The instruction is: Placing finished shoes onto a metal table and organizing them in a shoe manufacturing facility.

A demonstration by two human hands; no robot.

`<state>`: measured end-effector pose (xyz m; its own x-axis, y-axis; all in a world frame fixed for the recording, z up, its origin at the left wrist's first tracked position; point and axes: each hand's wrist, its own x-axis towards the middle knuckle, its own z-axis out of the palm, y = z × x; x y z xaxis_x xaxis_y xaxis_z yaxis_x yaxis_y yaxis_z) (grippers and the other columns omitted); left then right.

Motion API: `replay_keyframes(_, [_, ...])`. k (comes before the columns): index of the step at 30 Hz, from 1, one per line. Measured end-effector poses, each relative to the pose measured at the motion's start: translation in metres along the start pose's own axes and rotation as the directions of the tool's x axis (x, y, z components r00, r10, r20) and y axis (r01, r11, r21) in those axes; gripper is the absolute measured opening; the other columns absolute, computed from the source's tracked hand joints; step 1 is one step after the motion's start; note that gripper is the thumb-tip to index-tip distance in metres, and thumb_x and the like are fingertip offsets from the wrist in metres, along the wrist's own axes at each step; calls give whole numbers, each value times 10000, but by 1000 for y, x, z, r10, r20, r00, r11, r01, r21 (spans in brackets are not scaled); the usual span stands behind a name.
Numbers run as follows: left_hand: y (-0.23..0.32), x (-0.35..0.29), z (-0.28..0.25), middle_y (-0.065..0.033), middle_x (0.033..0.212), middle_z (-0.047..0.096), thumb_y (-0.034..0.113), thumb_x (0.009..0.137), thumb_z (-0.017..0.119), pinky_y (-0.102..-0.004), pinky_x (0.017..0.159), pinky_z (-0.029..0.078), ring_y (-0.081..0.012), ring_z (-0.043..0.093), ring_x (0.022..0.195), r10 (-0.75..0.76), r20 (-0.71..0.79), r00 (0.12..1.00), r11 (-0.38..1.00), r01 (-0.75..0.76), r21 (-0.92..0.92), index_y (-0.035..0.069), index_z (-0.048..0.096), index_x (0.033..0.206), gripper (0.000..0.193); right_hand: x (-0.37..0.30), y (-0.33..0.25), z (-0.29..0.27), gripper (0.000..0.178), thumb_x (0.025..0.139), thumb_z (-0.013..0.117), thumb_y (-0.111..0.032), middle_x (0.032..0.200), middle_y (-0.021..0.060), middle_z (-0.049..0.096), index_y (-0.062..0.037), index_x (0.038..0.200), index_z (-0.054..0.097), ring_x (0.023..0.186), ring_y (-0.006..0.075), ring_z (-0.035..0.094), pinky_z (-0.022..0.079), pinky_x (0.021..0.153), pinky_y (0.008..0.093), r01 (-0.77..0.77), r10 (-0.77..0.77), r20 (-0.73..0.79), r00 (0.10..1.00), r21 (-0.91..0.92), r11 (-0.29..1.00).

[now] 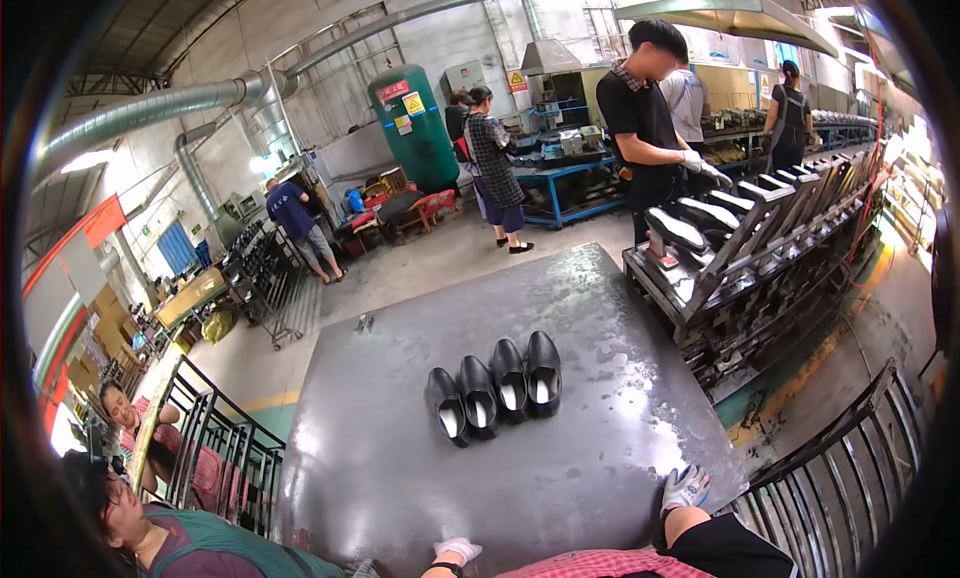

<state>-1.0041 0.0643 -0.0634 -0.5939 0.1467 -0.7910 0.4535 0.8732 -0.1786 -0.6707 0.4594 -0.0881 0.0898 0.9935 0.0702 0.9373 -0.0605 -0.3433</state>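
Note:
Several black leather shoes [495, 388] stand side by side in a row near the middle of a grey metal tabletop [390, 498], their pale insoles showing. At the table's near right corner lies my right hand [686, 488] in a white and grey work glove, fingers spread flat on the surface and holding nothing. My left hand [458, 549], also gloved, with a dark band at the wrist, rests at the near edge of the table. Its fingers are too small and partly hidden to make out. Both hands are well apart from the shoes.
A co-worker in a green apron [190, 543] is close at my left. Beyond the table's right side runs a rack of shoes on lasts [720, 213], with a person in black [650, 118] beside it. Metal railings [840, 498] flank the table. A small dark object [364, 323] lies near its far left corner.

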Motion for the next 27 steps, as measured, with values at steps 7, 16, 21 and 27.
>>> replay_keyframes(7, [0,-7,-1,-64,1416,595,611,909,442,-520,1123,306,-279,513,1355,7,-17,1000,1000,-7,11,180,638,1339,639,1,-6,-17,608,908,572,-479,1471,158,471,-63,1351,561,1385,363,392,239,1197,479,5,-5,65,998,-4,1000])
replay_keyframes(16, [2,-11,-5,-41,1399,612,598,889,453,-486,1101,322,-248,538,1330,-11,-19,1000,1000,11,8,203,658,1315,616,1,1,-1,641,899,581,-480,1453,154,484,-52,1373,536,1379,350,393,254,1186,482,17,-17,18,1000,-2,1000])
replay_keyframes(21, [0,-17,-6,-32,1429,588,592,897,447,-487,1114,307,-231,520,1350,-4,6,1000,1000,4,17,197,631,1349,629,-2,-2,-3,645,895,589,-476,1463,149,467,-63,1386,516,1371,350,393,262,1178,488,9,-9,53,999,4,1000])
replay_keyframes(27, [1,-11,-2,-33,1431,587,586,897,459,-498,1118,303,-236,514,1357,-31,5,999,998,31,49,197,627,1354,623,1,6,13,623,898,587,-479,1458,150,465,-64,1359,528,1379,350,381,260,1178,489,10,-10,2,1000,12,1000])
